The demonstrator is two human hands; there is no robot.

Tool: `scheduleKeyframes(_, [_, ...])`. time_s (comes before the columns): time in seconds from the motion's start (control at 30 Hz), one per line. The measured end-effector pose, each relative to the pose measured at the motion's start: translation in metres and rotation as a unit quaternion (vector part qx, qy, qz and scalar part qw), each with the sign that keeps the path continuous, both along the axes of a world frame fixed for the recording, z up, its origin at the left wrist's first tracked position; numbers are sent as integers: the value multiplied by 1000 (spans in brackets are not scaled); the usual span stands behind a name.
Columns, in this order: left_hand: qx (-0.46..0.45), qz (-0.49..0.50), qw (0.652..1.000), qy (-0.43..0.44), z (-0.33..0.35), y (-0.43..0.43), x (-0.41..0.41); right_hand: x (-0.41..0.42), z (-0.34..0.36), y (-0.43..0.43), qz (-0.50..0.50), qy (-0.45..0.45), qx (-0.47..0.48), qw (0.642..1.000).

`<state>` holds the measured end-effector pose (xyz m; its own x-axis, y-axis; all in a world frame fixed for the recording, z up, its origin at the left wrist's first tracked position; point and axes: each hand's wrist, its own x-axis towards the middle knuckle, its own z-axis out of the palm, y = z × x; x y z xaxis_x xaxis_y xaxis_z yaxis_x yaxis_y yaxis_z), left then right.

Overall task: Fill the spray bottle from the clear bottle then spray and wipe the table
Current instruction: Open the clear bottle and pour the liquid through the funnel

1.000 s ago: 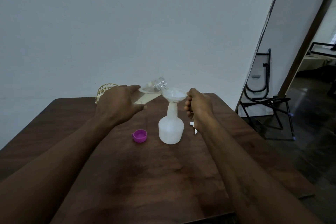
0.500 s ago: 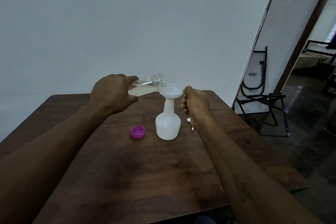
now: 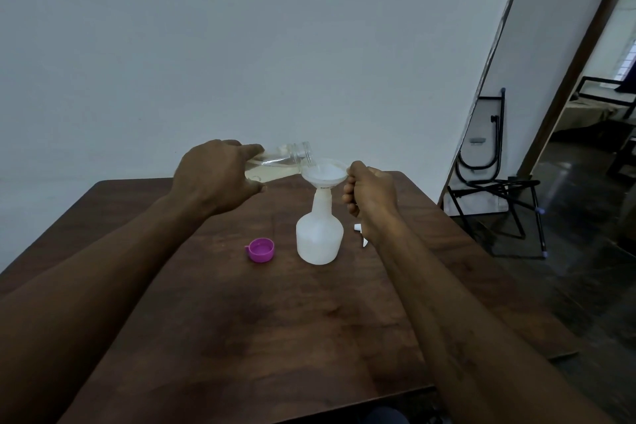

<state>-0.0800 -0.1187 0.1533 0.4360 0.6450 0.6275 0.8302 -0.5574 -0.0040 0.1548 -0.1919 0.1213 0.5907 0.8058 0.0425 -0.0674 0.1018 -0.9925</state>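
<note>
1. The clear bottle (image 3: 287, 162) is gripped in the curled left hand (image 3: 220, 179) and tilted near level, so its mouth hangs over the funnel (image 3: 325, 173).
2. The funnel is pinched at its rim by the right hand (image 3: 370, 193), probably to keep it steady in the spray bottle (image 3: 320, 237), which stands mid-worktop (image 3: 275, 320).
3. One of each is counted, purple cap (image 3: 261, 249) included.

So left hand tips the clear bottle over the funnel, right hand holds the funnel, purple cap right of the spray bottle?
No. Head view: the purple cap lies left of the spray bottle, on the table. Rest is right.
</note>
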Motion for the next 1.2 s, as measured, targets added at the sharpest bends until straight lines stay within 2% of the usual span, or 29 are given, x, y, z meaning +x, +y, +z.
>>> scheduleKeyframes(1.2, [-14,9,1000,2,7,-9,0,-2,0,-2,6,13,-4,1000])
